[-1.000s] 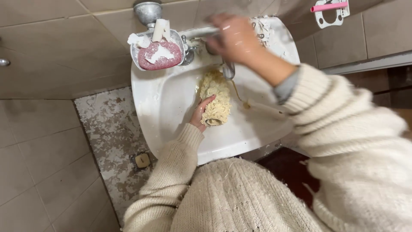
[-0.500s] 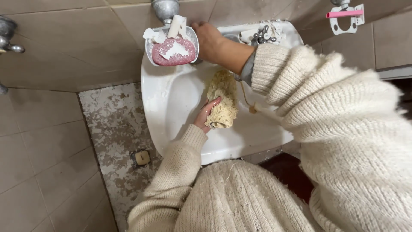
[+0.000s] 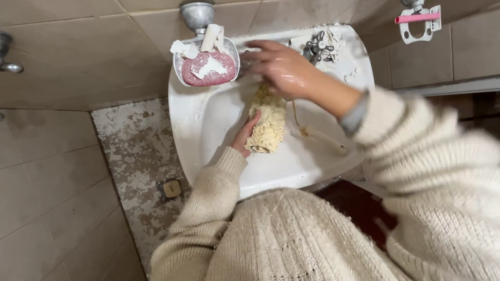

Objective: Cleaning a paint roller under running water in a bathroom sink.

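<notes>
In the white sink (image 3: 208, 119) lies a shaggy, cream-yellow paint roller cover (image 3: 268, 122), wet and on its side. My left hand (image 3: 245, 136) grips its left side from below. My right hand (image 3: 281, 67) is wet, fingers spread, and hovers above the roller's far end, between the soap dish (image 3: 208, 65) and the metal tap (image 3: 315, 47). It holds nothing. A thin roller handle (image 3: 317, 136) lies in the basin to the right of the cover.
The soap dish holds a pink soap bar and white scraps. A metal fitting (image 3: 197, 13) sits above it on the tiled wall. A pink-barred wall holder (image 3: 416, 21) hangs at the upper right. A floor drain (image 3: 171, 188) sits on the speckled floor.
My right hand has drawn back from the soap dish area to above the roller. The left hand has kept its hold on the roller. The view has shifted slightly.
</notes>
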